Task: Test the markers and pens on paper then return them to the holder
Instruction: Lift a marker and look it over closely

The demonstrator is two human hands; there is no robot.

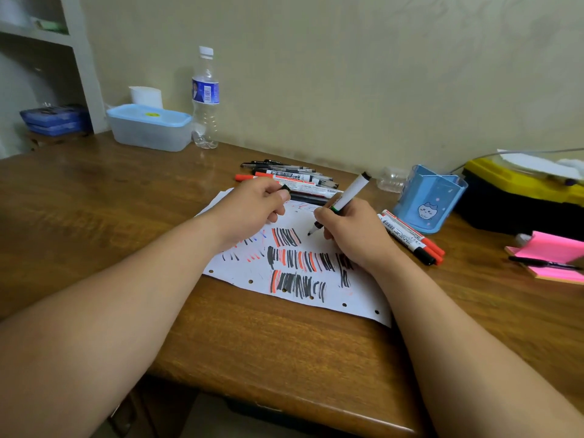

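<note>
Head view: right hand [347, 237] grips one marker [352, 192], long axis tilted, tip down-left at the one paper [357, 300], rear end up-right. Left hand [252, 207] pinches one black cap [286, 188]. Three capped markers [410, 240] lie beside one holder [426, 197] on the surface [126, 200].

A single head-worn wide-angle camera faces forward and down, close above the brown wooden desk [94, 191], toward the beige wall [347, 74].
</note>
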